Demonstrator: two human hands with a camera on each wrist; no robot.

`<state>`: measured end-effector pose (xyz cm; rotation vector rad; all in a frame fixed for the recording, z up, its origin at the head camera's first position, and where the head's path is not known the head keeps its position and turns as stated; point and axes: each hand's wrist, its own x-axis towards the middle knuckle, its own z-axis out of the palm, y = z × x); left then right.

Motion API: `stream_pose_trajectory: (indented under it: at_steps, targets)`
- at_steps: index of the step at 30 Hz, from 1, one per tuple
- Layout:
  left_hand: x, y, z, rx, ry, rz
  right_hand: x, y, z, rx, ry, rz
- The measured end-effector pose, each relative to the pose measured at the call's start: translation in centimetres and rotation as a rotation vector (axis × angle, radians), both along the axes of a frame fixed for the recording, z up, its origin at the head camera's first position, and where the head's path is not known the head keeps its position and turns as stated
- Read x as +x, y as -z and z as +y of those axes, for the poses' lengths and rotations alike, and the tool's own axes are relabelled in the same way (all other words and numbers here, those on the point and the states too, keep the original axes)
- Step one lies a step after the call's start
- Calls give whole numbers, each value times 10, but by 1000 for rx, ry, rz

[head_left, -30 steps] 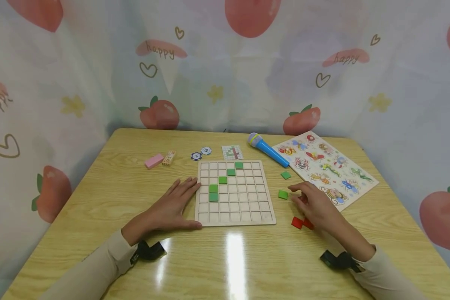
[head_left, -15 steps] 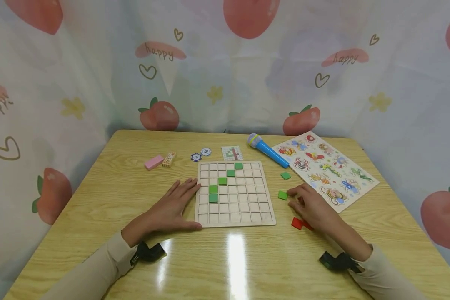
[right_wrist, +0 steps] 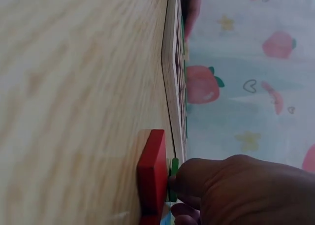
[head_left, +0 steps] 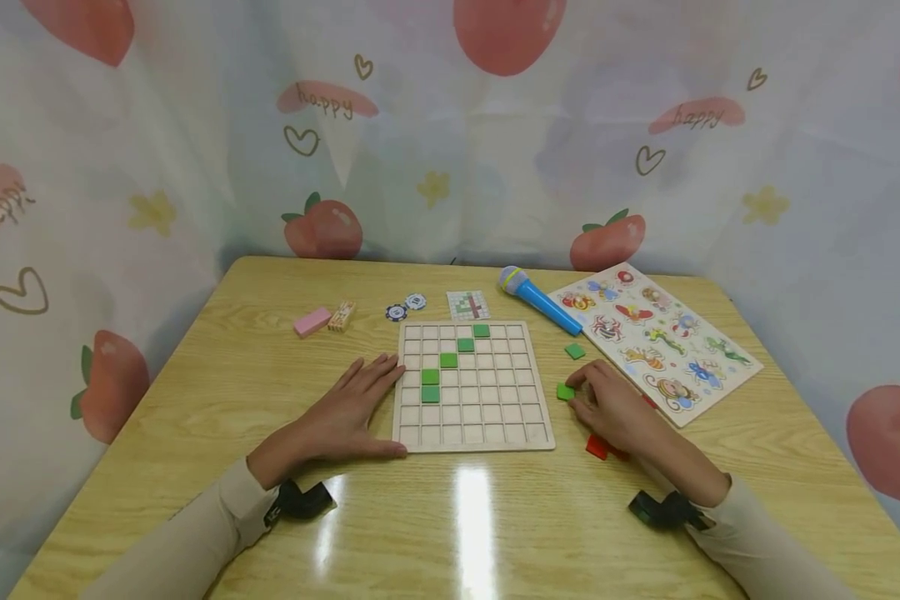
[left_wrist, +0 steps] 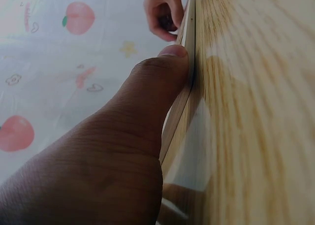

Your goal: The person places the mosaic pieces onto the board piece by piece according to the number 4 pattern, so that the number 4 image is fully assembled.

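Note:
My left hand [head_left: 348, 412] lies spread beside the square wooden grid board [head_left: 474, 443], fingertips on its left edge. Its thumb [left_wrist: 172, 62] presses the board's near left corner in the left wrist view. Several green tiles [head_left: 448, 360] sit in the board's cells, in a diagonal that ends in a short column. To the board's right, my right hand [head_left: 615, 408] pinches a loose green tile [head_left: 565, 392] by its right side, between thumb and forefinger. Red tiles [head_left: 597, 447] lie just below that hand, partly hidden by it; one shows large in the right wrist view.
Another green tile [head_left: 574, 351] lies near the blue toy microphone [head_left: 543, 302]. An insect puzzle board [head_left: 667, 346] stands at the right. Beyond the grid are a small pattern card [head_left: 468, 306], two poker chips [head_left: 406, 307], a pink block [head_left: 312, 322] and a patterned block [head_left: 342, 317].
My right hand has moved slightly left, and its fingertips have closed on the green tile. My left hand stays on the board's edge.

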<state>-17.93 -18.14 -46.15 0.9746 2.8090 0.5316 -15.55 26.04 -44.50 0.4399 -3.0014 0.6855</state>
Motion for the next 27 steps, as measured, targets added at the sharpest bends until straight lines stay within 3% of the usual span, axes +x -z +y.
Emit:
stream_pose_trajectory:
  at_steps: [9,14,18,21,27]
  targets:
    - [-2,0,1,-1,3,-3,-7,1,0,-21,-89,-9]
    - [0,-1,0,13,9,6,-10,-11,-10,-3,-122,0]
    - [0,-1,-2,11,7,14,-14,-30,-37,0,-189,-25]
    - [0,-1,-2,3,0,2,-18,-42,-65,6,-285,-50]
    - [-1,0,0,4,-2,-14,-33,-45,-111,38,-472,-73]
